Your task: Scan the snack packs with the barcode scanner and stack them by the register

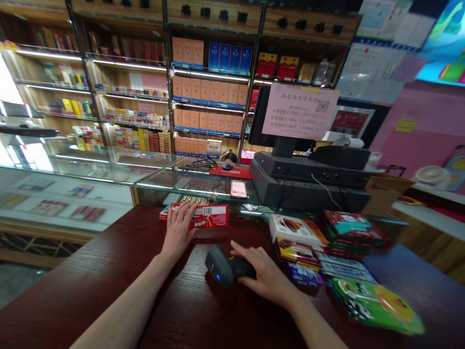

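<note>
Two things on the desk touch me: left fingers spread on a red box, right fingers curled over a black scanner.

Under the left hand lies a red box with a white barcode panel. Under the right hand sits a black barcode scanner with a blue light. Right of it, a green-and-yellow snack bag lies on the dark reddish-brown, wood-grained table.
</note>
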Action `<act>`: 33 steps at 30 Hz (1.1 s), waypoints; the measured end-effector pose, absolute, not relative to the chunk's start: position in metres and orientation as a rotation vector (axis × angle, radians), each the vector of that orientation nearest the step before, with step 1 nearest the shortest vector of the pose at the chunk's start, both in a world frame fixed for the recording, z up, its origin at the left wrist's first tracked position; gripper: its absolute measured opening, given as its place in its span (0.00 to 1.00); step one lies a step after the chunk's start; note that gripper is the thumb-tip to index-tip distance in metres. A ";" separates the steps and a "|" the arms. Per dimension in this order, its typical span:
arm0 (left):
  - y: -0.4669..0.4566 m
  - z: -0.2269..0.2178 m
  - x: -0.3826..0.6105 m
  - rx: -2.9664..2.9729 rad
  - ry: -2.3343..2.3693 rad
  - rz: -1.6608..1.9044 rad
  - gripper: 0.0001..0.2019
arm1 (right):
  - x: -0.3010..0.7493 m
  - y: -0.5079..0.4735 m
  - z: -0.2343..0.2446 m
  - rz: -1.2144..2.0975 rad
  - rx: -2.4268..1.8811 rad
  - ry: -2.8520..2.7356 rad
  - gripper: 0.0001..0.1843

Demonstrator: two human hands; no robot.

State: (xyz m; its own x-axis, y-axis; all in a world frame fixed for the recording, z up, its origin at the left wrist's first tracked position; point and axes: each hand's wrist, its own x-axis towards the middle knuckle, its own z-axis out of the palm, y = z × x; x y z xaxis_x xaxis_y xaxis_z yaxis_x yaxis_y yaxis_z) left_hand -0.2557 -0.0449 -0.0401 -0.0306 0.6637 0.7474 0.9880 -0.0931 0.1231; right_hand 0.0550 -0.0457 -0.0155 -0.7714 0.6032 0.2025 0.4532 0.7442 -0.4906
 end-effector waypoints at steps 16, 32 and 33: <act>-0.045 -0.037 -0.253 -1.836 -1.670 -0.918 0.38 | 0.056 -0.049 -0.008 0.598 -0.782 -2.629 0.46; -0.051 -0.029 -0.232 -2.026 -1.518 -0.870 0.38 | 0.047 -0.023 -0.037 1.188 -0.774 -1.777 0.43; -0.051 -0.029 -0.230 -2.036 -1.510 -0.865 0.38 | 0.047 -0.023 -0.037 1.208 -0.769 -1.766 0.43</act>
State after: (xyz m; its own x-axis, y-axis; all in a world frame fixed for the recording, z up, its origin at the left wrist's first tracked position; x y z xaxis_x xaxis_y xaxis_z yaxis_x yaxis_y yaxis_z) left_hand -0.2304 -0.0512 -0.0293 0.2002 0.6678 0.7169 0.9562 -0.2926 0.0056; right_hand 0.0471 -0.0235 -0.0374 -0.4581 0.8377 0.2973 0.0271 0.3474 -0.9373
